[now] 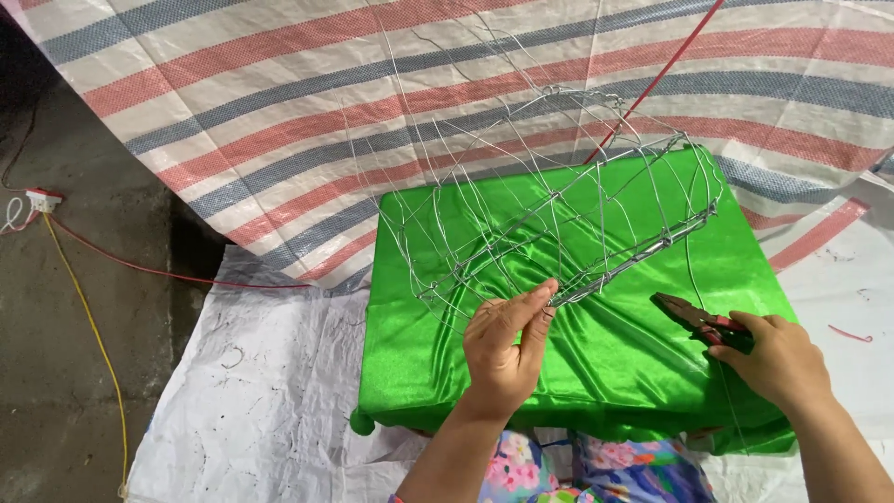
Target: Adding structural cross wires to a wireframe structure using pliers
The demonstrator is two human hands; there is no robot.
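From the head camera, a wire frame (559,214), a half-built cage of thin metal strands, stands tilted on a table draped in shiny green cloth (596,373), with its near edge at the middle of the table and loose strands rising toward the striped tarpaulin (279,102) hung behind. The left hand (503,345) pinches the frame's near lower rail between thumb and fingertips, closed on the wire. The right hand (778,359), near the right edge of the table, is wrapped around the handles of red-handled pliers (694,319), whose nose points left toward the pinched spot but stands apart from it. By the look of it, a joint on the rail is being steadied for twisting or cutting; bringing the nose onto that strand would call for care among the crowded wires. Whether the nose is open cannot be made out, and the finest strands fade against the tarpaulin. A red cord (140,265) and a yellow cord (88,326) trail across the floor at the left.
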